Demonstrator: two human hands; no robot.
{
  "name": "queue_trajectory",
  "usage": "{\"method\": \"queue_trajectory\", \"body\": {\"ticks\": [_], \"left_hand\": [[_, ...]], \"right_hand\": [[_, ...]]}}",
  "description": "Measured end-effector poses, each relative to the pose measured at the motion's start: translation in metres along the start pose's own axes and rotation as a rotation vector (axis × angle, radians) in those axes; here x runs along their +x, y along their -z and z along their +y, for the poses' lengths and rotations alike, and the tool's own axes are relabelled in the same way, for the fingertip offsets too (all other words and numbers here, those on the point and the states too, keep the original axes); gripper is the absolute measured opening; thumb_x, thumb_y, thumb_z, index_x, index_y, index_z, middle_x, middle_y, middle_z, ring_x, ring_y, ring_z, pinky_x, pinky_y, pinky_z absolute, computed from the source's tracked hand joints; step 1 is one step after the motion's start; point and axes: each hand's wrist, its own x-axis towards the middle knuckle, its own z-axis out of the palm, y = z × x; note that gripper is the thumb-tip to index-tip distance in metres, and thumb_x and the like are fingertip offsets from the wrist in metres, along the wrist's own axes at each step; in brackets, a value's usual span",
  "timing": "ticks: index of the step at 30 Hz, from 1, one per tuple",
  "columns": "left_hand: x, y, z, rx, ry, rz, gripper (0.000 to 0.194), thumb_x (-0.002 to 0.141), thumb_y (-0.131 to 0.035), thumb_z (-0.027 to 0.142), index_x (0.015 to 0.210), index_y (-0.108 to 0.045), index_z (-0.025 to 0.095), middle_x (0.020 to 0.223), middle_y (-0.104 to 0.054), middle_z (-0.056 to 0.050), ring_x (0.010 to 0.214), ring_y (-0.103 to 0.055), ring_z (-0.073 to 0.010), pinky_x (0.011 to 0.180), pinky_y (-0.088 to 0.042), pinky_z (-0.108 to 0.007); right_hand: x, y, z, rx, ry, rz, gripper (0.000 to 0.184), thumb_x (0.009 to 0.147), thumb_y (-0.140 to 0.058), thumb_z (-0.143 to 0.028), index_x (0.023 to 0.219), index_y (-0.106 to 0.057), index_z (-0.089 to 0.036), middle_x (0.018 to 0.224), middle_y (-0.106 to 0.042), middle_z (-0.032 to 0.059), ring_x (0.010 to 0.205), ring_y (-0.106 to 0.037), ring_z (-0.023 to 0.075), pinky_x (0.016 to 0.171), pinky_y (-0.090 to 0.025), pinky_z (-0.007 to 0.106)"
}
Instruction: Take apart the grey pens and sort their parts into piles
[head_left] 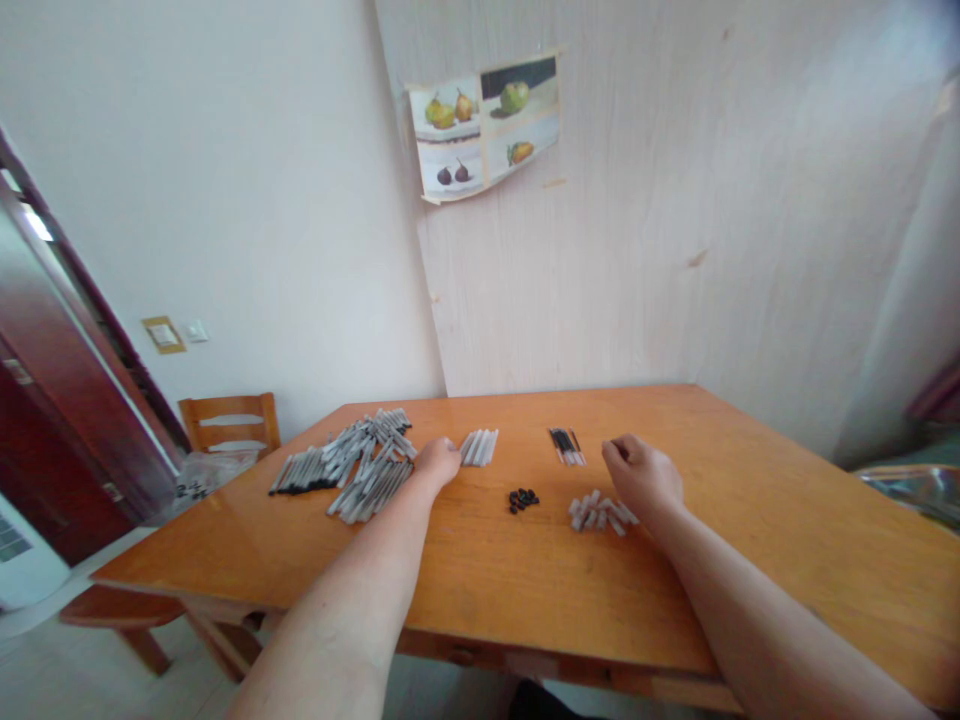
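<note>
My left hand (439, 461) is closed, its fingers at the left edge of a small row of white pen barrels (480, 448). Whether it grips one of them is hidden. My right hand (645, 478) is curled closed, just above the table, and what its fingers hold, if anything, cannot be seen. Beside it, to the lower left, lies a heap of short, pale, translucent pieces (598, 513). Farther left of this hand is a group of thin dark-and-pale sticks like pen refills (567, 446). Small black plugs or caps (523, 500) lie between my hands.
A big pile of grey-white pens or barrels (367, 465), some with black ends, covers the left part of the wooden table (480, 580). A wooden chair (229, 425) and a clear plastic bag (217, 472) stand beyond the left edge. The wall borders the far edge.
</note>
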Motion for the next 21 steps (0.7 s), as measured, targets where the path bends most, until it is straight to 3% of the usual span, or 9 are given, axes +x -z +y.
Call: {"method": "queue_trajectory", "body": {"ticks": [9, 21], "left_hand": [[0.0047, -0.0062, -0.0034, -0.039, -0.044, -0.014, 0.015, 0.077, -0.057, 0.021, 0.079, -0.072, 0.020, 0.090, -0.073, -0.011, 0.091, -0.064, -0.0253, 0.073, -0.040, -0.030], [0.0008, -0.0055, -0.0054, -0.097, 0.007, 0.003, 0.018, 0.080, -0.058, 0.019, 0.092, -0.071, 0.018, 0.105, -0.072, -0.012, 0.098, -0.063, -0.0235, 0.078, -0.042, -0.028]], "right_hand": [[0.0005, -0.0008, -0.0009, 0.015, 0.016, 0.007, 0.039, 0.091, -0.042, -0.047, 0.090, -0.073, -0.024, 0.087, -0.072, 0.0087, 0.080, -0.062, 0.0188, 0.057, -0.030, 0.025], [0.0018, -0.0008, 0.0023, 0.018, 0.027, -0.004, 0.039, 0.091, -0.043, -0.046, 0.095, -0.074, -0.022, 0.089, -0.072, 0.0099, 0.080, -0.062, 0.0195, 0.058, -0.030, 0.026]]}}
